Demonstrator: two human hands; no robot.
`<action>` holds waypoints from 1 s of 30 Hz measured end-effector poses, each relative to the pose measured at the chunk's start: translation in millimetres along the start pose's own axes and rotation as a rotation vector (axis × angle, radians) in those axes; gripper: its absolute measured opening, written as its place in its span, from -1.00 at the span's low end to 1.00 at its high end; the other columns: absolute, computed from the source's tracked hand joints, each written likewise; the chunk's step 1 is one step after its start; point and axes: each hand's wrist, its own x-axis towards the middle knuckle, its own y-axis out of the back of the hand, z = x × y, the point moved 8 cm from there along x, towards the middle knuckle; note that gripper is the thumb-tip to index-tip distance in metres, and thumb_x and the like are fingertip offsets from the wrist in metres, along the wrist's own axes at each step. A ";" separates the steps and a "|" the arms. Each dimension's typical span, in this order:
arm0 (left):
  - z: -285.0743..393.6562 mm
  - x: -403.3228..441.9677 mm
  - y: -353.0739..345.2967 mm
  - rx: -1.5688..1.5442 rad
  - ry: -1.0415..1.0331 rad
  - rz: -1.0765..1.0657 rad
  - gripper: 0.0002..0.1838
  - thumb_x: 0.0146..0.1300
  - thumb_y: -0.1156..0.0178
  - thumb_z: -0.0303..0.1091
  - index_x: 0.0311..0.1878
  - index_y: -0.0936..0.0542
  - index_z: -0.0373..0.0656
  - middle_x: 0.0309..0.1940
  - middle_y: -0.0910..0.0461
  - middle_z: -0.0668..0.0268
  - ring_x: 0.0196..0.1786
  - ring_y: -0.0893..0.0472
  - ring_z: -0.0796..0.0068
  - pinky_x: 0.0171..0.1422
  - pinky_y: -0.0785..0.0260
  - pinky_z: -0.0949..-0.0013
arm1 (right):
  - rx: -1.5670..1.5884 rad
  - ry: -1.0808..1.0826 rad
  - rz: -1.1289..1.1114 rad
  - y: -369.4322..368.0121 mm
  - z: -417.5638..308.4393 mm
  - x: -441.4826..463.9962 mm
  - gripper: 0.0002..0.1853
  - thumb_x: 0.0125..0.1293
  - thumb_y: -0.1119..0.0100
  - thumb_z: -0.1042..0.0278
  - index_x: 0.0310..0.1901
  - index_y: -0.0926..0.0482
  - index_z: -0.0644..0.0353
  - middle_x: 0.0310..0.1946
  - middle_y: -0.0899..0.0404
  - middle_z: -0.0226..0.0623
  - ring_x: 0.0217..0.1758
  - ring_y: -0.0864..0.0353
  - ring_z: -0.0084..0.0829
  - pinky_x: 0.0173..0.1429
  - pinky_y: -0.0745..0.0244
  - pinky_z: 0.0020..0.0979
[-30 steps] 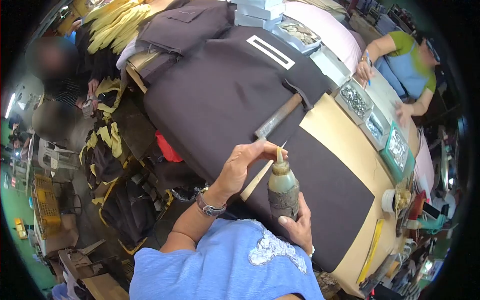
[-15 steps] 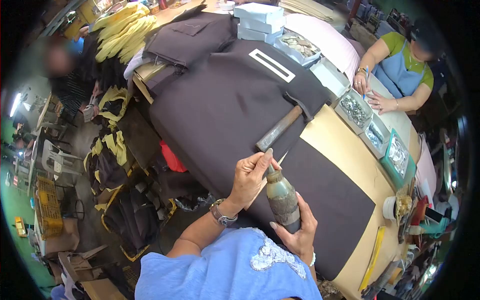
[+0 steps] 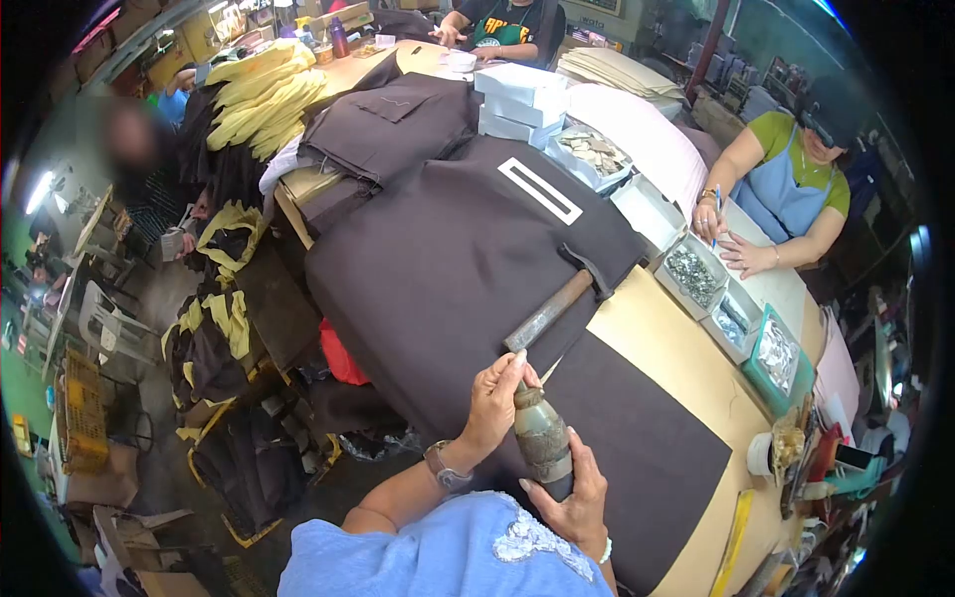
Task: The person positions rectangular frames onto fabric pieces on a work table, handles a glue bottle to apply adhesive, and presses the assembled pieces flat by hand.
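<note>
My right hand (image 3: 577, 488) is wrapped round the lower part of a stained glass bottle (image 3: 543, 438), held tilted near my chest. At the bottle's mouth, my left hand (image 3: 494, 400) pinches something narrow at the neck; the fingers hide most of it, so I cannot tell if it is a cap or a stick. A hammer (image 3: 549, 310) with a worn handle lies just beyond my fingers on dark brown fabric (image 3: 428, 259). Above the hammer, a white rectangular frame-shaped template (image 3: 540, 191) rests flat on the same fabric.
Along the right side stand boxes of metal parts (image 3: 693, 275) and a green tray (image 3: 778, 350). A yellow ruler (image 3: 733, 542) lies near the right edge. White boxes (image 3: 519, 99) are stacked at the back. A co-worker (image 3: 786, 189) writes at the right; others are at the back and left.
The view has tilted up slightly, so a person at the back now shows. Both hands and the bottle sit a little lower and further left in view; the grip looks the same.
</note>
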 end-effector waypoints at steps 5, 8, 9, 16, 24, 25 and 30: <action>-5.4 0.1 -2.3 -0.198 0.199 -0.146 -0.57 0.46 0.10 -0.16 -0.46 -0.55 -0.22 -0.46 -0.57 0.30 -0.33 -0.53 0.59 -0.15 -0.38 0.51 | 0.098 0.009 0.046 4.7 8.9 -5.4 -0.22 -0.15 -0.48 0.32 0.16 -0.35 0.36 -0.17 -0.55 -0.06 -0.16 -0.62 -0.21 -0.04 -0.49 -0.30; 10.1 -4.3 -11.2 -0.256 0.257 -0.236 -0.61 0.43 0.05 -0.18 -0.36 -0.62 -0.24 -0.40 -0.61 0.27 -0.24 -0.56 0.56 -0.05 -0.39 0.48 | 0.431 -0.126 0.063 -2.0 32.1 -15.7 -0.23 -0.15 -0.45 0.37 0.16 -0.35 0.35 -0.11 -0.56 -0.07 -0.07 -0.61 -0.25 0.07 -0.44 -0.33; 15.4 -7.2 -12.7 -0.278 0.277 -0.259 -0.63 0.42 0.02 -0.19 -0.32 -0.65 -0.25 -0.38 -0.62 0.26 -0.21 -0.56 0.55 -0.01 -0.39 0.47 | 0.564 -0.187 0.069 -5.6 38.9 -20.1 -0.24 -0.15 -0.44 0.39 0.17 -0.35 0.35 -0.10 -0.56 -0.07 -0.04 -0.60 -0.26 0.11 -0.42 -0.33; 31.0 -9.7 11.7 0.160 0.304 -0.507 -0.77 0.24 -0.14 -0.37 -0.18 -0.66 -0.33 -0.24 -0.65 0.14 -0.11 -0.59 0.39 0.11 -0.34 0.39 | 0.321 -0.229 0.102 11.9 24.9 -24.2 -0.27 -0.23 -0.46 0.41 0.08 -0.41 0.36 -0.09 -0.56 -0.12 -0.02 -0.56 -0.35 0.09 -0.43 -0.38; 15.2 -39.0 5.7 0.151 0.526 -0.576 -0.82 0.16 -0.23 -0.42 -0.23 -0.67 -0.32 -0.27 -0.66 0.17 -0.11 -0.57 0.45 0.09 -0.34 0.42 | 0.666 -0.339 0.335 43.4 47.4 -47.6 -0.31 -0.29 -0.42 0.08 -0.08 -0.45 0.29 -0.29 -0.46 -0.38 -0.24 -0.49 -0.53 -0.13 -0.41 -0.50; 7.0 -39.7 5.8 0.154 0.514 -0.577 -0.84 0.14 -0.28 -0.41 -0.25 -0.68 -0.29 -0.32 -0.66 0.24 -0.20 -0.57 0.51 -0.02 -0.36 0.47 | 0.678 -0.341 0.348 47.2 47.7 -49.1 -0.32 -0.29 -0.40 0.07 -0.09 -0.45 0.30 -0.29 -0.46 -0.38 -0.24 -0.48 -0.54 -0.14 -0.41 -0.51; 18.8 -42.8 -24.3 0.525 0.170 -0.758 -0.82 0.21 -0.25 -0.33 -0.36 -0.60 -0.28 -0.49 -0.56 0.32 -0.42 -0.50 0.53 -0.29 -0.32 0.40 | 0.682 -0.373 0.382 64.4 59.0 -54.9 -0.38 -0.26 -0.30 0.01 -0.17 -0.46 0.31 -0.37 -0.44 -0.40 -0.30 -0.46 -0.57 -0.22 -0.37 -0.53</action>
